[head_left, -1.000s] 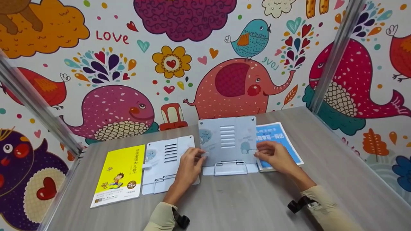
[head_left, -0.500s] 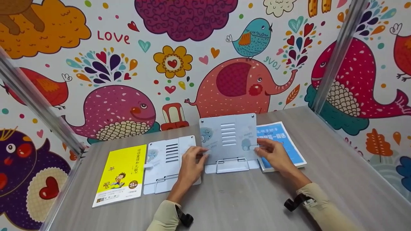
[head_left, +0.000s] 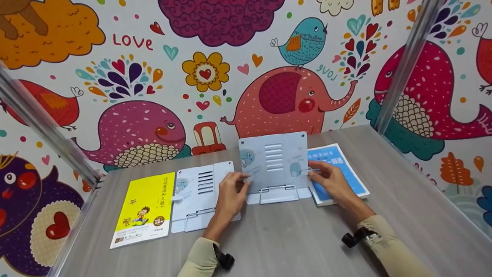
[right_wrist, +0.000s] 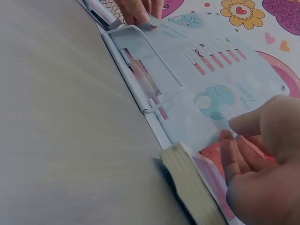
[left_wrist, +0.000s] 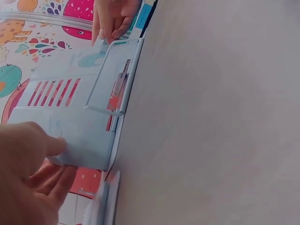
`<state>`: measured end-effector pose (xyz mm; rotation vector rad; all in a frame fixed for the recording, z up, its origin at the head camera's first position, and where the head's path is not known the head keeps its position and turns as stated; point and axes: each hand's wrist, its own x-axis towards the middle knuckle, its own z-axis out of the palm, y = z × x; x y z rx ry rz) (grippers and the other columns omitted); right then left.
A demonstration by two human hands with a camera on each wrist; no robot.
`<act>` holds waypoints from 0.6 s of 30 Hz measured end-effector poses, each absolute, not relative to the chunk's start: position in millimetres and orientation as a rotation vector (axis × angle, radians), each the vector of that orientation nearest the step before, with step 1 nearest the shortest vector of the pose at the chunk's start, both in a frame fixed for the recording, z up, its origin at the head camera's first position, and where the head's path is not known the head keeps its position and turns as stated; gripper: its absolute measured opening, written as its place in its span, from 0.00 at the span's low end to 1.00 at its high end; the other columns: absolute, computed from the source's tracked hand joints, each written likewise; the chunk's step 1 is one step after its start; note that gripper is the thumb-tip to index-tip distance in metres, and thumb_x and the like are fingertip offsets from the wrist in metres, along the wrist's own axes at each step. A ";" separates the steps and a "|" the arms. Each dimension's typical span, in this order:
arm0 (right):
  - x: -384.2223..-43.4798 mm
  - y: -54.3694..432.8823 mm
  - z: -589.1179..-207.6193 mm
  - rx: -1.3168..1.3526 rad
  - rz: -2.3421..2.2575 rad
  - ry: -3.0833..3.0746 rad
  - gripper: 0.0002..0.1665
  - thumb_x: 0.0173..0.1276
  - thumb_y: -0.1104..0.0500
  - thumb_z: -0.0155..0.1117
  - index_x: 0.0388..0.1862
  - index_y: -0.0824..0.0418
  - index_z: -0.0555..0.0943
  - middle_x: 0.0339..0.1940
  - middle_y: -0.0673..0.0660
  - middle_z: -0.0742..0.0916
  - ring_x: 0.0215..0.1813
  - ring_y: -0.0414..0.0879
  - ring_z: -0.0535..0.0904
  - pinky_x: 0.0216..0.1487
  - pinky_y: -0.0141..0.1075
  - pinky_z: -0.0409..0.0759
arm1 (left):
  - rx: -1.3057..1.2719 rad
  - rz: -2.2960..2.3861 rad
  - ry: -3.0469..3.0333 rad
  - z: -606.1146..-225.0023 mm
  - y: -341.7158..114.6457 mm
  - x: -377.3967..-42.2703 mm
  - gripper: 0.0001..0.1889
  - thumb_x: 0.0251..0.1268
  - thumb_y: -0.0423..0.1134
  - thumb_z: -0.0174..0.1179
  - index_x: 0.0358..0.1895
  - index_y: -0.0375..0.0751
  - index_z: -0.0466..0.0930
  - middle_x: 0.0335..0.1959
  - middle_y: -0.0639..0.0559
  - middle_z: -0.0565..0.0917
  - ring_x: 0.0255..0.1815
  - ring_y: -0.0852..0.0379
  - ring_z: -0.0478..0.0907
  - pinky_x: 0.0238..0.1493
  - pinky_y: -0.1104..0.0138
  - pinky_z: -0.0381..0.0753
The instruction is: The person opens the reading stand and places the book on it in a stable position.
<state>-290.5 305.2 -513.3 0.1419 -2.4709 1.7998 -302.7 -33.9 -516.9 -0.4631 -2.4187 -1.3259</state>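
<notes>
A light blue book stand (head_left: 273,159) with slots and cartoon print stands propped up on the table, its wire rest folded out at the front. My left hand (head_left: 230,194) pinches its left edge; in the left wrist view the thumb (left_wrist: 56,146) lies on the front face, with the other fingers behind. On the other side, my right hand (head_left: 333,182) pinches a small tab at the right edge between thumb and fingertips. A second, similar book stand (head_left: 188,198) leans low to the left, partly hidden by my left hand.
A yellow book (head_left: 148,204) lies left of the second stand. Behind my right hand is a thick blue book (head_left: 338,154), partly covered. The grey table (head_left: 292,242) ends at a printed wall (head_left: 207,115), with metal posts (head_left: 403,73) at both sides.
The held book stand has shifted slightly back, away from me, and its panel appears a little more upright. Both hands have moved along with it, keeping their hold.
</notes>
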 end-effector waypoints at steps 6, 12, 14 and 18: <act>-288.0 335.9 -499.1 0.035 1.607 -2.590 0.29 0.85 0.55 0.61 0.79 0.63 0.73 0.74 0.66 0.81 0.72 0.60 0.78 0.71 0.34 0.76 | -0.356 -1.285 -2.345 -505.1 -12.5 -292.6 0.15 0.71 0.32 0.70 0.56 0.41 0.79 0.55 0.46 0.75 0.61 0.51 0.75 0.65 0.55 0.80; -284.2 368.2 -499.0 -0.233 1.498 -2.607 0.28 0.85 0.62 0.54 0.80 0.65 0.71 0.78 0.72 0.75 0.78 0.67 0.68 0.84 0.63 0.66 | -0.637 -1.347 -2.361 -494.2 22.1 -276.0 0.07 0.74 0.32 0.68 0.50 0.41 0.82 0.49 0.47 0.82 0.50 0.51 0.82 0.55 0.59 0.87; -283.6 374.6 -501.6 -0.271 1.485 -2.615 0.28 0.85 0.62 0.54 0.80 0.65 0.70 0.80 0.73 0.72 0.80 0.69 0.65 0.85 0.65 0.63 | -0.722 -1.391 -2.400 -493.8 37.3 -270.8 0.07 0.76 0.32 0.66 0.52 0.40 0.83 0.49 0.45 0.84 0.48 0.51 0.84 0.53 0.61 0.89; -284.3 380.1 -507.9 -0.269 1.457 -2.660 0.30 0.83 0.64 0.56 0.81 0.66 0.68 0.80 0.75 0.71 0.80 0.71 0.65 0.84 0.67 0.62 | -0.819 -1.464 -2.531 -496.5 69.2 -264.1 0.10 0.78 0.33 0.65 0.57 0.38 0.83 0.52 0.43 0.87 0.48 0.58 0.86 0.53 0.67 0.90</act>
